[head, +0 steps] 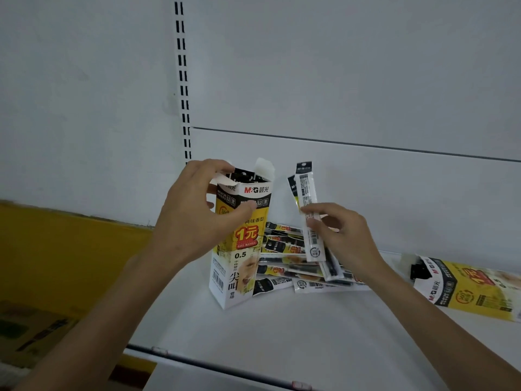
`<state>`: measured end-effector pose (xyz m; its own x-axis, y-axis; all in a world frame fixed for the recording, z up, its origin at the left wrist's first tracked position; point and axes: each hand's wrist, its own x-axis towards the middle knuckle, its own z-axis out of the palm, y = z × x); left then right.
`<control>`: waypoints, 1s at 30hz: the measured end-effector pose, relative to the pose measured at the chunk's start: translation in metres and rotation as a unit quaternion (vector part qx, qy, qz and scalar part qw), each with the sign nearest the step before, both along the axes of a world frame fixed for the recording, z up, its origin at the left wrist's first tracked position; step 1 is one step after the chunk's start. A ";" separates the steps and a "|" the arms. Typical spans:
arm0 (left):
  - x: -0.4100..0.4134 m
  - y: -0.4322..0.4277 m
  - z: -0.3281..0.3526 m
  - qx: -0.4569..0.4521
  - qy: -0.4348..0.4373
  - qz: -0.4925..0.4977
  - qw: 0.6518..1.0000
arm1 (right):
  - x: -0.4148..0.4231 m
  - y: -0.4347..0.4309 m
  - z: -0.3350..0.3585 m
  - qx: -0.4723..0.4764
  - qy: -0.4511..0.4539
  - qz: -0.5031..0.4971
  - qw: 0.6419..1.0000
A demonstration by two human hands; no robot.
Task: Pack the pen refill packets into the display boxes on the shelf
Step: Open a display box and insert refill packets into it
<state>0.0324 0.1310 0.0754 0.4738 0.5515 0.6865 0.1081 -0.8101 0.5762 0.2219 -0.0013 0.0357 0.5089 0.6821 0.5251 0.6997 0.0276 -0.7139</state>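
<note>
A tall yellow, white and black display box [239, 258] stands upright on the white shelf [282, 328], its top flaps open with dark packet tops showing inside. My left hand [197, 215] grips the box near its top, thumb across the front. My right hand [341, 238] holds a few pen refill packets [308, 210] upright, just right of the box. Behind and below that hand, a loose pile of refill packets [284, 249] lies on the shelf.
A second display box [465, 289] lies on its side at the shelf's right, open end facing left. The white back panel and a slotted upright [183, 80] rise behind. Left of the shelf are a yellow surface [56, 249] and a cardboard carton [31, 334].
</note>
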 end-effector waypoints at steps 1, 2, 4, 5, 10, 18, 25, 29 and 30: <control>0.000 0.000 0.000 -0.003 -0.004 0.007 1.000 | -0.002 0.001 0.005 0.010 0.011 0.004 1.000; 0.000 0.001 0.001 -0.004 -0.009 0.011 1.000 | -0.004 0.001 0.012 0.020 0.030 0.015 0.999; -0.002 0.002 0.001 -0.006 -0.016 0.004 1.000 | -0.008 0.004 0.028 0.045 0.080 0.042 0.995; -0.004 0.002 0.002 -0.009 -0.018 -0.006 1.000 | -0.009 0.006 0.037 0.058 0.105 0.052 0.991; -0.009 0.006 0.008 -0.037 0.016 -0.032 0.999 | -0.015 0.011 0.084 0.124 0.155 0.118 0.973; -0.014 0.008 0.007 -0.029 0.007 -0.064 0.998 | -0.043 0.020 0.138 0.216 0.212 0.274 0.913; -0.015 0.004 0.006 -0.031 0.025 -0.065 0.997 | -0.063 0.043 0.120 0.146 0.205 0.252 0.934; -0.016 0.004 0.005 -0.039 0.029 -0.064 0.997 | -0.058 0.048 0.117 0.121 0.179 0.199 0.956; -0.016 0.003 0.004 -0.039 0.029 -0.065 0.997 | -0.056 0.049 0.115 0.109 0.162 0.179 0.964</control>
